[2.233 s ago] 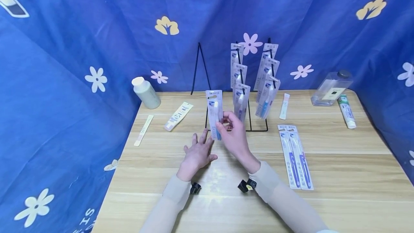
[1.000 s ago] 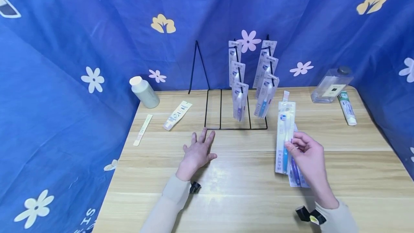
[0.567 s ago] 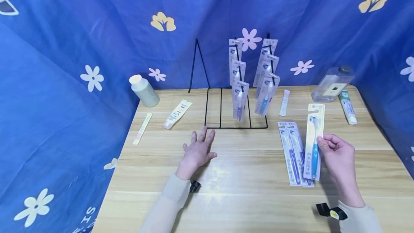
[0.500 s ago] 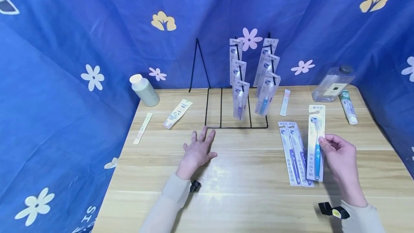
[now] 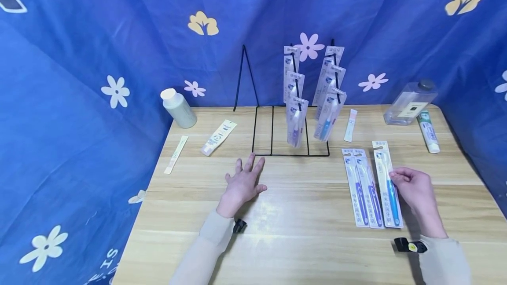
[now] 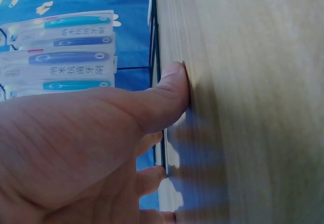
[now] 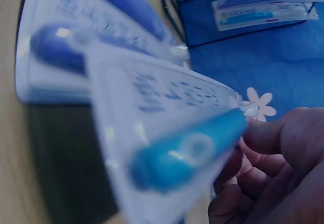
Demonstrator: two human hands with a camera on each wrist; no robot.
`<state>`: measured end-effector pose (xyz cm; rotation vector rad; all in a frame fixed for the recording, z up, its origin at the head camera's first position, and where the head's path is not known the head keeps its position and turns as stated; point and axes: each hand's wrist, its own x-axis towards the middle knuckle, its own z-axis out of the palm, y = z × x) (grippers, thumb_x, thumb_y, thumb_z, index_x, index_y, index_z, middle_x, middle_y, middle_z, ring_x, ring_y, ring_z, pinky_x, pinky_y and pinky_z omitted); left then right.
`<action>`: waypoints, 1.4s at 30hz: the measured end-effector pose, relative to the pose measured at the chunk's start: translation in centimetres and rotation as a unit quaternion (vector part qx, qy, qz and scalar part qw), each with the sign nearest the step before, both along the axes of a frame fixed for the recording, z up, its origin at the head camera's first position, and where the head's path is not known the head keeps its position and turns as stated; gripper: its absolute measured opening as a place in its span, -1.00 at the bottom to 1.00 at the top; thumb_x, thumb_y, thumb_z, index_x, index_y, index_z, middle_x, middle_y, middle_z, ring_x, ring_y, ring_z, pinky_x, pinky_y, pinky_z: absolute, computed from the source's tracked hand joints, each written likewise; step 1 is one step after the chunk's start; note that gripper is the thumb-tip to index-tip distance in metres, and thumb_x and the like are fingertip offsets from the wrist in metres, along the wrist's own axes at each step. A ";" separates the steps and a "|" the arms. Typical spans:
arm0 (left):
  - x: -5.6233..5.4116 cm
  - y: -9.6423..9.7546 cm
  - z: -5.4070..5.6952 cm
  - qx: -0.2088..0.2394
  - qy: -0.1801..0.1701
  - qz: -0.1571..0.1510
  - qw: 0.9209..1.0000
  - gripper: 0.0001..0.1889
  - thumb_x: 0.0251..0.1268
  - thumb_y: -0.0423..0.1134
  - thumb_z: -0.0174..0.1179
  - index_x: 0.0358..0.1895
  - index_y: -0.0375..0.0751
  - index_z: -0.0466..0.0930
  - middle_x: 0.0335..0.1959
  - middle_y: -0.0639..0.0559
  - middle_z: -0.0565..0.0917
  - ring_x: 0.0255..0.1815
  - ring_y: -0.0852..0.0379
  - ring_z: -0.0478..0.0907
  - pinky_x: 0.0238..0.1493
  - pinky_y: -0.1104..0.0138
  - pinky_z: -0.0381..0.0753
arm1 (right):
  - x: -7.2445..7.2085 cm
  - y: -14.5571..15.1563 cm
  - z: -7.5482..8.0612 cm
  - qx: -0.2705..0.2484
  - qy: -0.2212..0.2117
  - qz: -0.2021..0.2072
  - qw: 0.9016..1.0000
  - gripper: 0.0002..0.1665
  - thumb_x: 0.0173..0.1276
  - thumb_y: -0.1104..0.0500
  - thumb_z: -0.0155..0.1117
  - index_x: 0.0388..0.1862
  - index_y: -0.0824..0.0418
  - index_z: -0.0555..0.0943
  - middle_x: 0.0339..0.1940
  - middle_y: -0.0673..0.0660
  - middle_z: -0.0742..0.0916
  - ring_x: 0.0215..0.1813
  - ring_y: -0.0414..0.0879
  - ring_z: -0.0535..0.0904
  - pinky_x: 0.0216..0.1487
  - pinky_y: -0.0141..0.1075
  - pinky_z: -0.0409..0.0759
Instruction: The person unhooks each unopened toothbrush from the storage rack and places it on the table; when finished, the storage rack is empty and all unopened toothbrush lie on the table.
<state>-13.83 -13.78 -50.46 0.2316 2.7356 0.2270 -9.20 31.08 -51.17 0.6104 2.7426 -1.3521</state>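
My right hand point(image 5: 413, 188) pinches the right edge of a packaged toothbrush point(image 5: 388, 184) with a blue handle, between thumb and fingers. It is close over the table, just right of two purple packaged toothbrushes point(image 5: 362, 188) lying side by side. In the right wrist view the blue-handled toothbrush point(image 7: 177, 138) overlaps the purple ones. My left hand point(image 5: 242, 184) rests on the table with fingers spread, fingertips right at the front bar of a black wire rack point(image 5: 291, 155). Several packaged toothbrushes point(image 5: 297, 120) hang from the rack's middle and right hooks.
A pale bottle point(image 5: 180, 109), a cream tube point(image 5: 219, 137) and a thin sachet point(image 5: 176, 155) are at the left. Another sachet point(image 5: 350, 125) lies right of the rack. A clear bottle point(image 5: 409, 104) and a toothpaste tube point(image 5: 428, 131) stand and lie at the back right.
My right hand has carried the blue-handled toothbrush from in front of the rack's left side to the right, then lowered it beside the purple pair. My left hand stays in place.
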 end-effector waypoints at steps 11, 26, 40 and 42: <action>0.0 0.1 0.0 -0.003 0.000 -0.001 1.000 0.00 0.25 0.26 0.29 0.66 0.29 -0.10 0.73 0.06 -0.16 0.66 -0.42 -0.13 0.31 -0.53 0.23 | -0.8 0.1 -1.3 0.054 -0.037 0.056 0.996 -0.63 0.48 0.21 0.18 0.05 0.51 0.64 -0.28 0.28 0.79 -0.40 -0.21 0.59 -0.47 -0.41 0.54; 0.0 0.1 -0.1 -0.004 0.000 -0.004 1.000 0.00 0.27 0.25 0.28 0.66 0.32 -0.13 0.73 0.09 -0.18 0.67 -0.39 -0.14 0.33 -0.52 0.23 | -1.2 0.0 -1.4 0.122 -0.060 0.075 0.988 -0.64 0.45 0.13 0.23 -0.07 0.44 0.70 -0.33 0.29 0.77 -0.36 -0.01 0.62 -0.42 -0.33 0.45; 0.0 0.0 -0.2 -0.002 -0.002 0.000 1.000 0.00 0.26 0.26 0.28 0.66 0.33 -0.14 0.73 0.08 -0.18 0.67 -0.39 -0.14 0.33 -0.52 0.22 | -1.1 -0.4 -1.1 0.183 -0.006 0.102 0.978 -0.72 0.38 0.18 0.30 -0.27 0.42 0.76 -0.45 0.26 0.79 -0.43 0.00 0.61 -0.46 -0.32 0.38; 0.0 0.0 -0.2 -0.002 -0.002 0.000 1.000 0.00 0.26 0.26 0.28 0.66 0.33 -0.14 0.73 0.08 -0.18 0.67 -0.39 -0.14 0.33 -0.52 0.22 | -1.1 -0.4 -1.1 0.190 0.003 0.105 0.976 -0.73 0.37 0.19 0.32 -0.30 0.41 0.77 -0.46 0.26 0.79 -0.43 0.00 0.61 -0.47 -0.31 0.37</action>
